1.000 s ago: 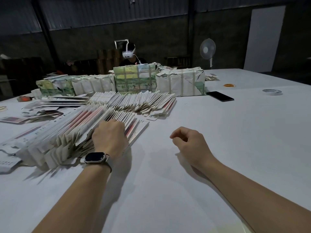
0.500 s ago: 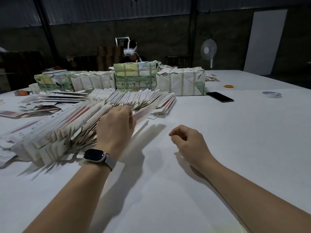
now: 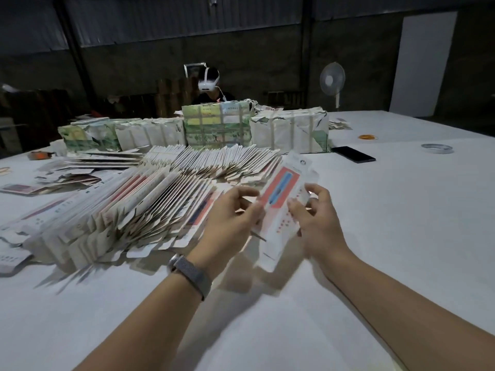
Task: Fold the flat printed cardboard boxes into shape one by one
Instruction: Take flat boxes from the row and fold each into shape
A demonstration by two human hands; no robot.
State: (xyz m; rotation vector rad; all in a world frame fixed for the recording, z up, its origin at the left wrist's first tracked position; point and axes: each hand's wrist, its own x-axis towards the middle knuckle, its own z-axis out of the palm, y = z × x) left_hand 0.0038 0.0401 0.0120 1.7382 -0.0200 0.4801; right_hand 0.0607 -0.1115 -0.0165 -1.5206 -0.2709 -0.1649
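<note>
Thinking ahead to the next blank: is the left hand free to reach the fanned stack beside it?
Probably not yet: the left hand and right hand both hold the flat box. The fanned stack lies close by, unobstructed.

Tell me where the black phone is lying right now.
In the head view, the flat black phone lies on the white table, right of centre, just right of the paper-wrapped bundle and left of the tape roll.

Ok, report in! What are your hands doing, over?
Left hand and right hand both gripping one flat printed box, lifted off the table. Not folded yet. Stack of flat boxes waiting at left. Nothing in the way.
</note>
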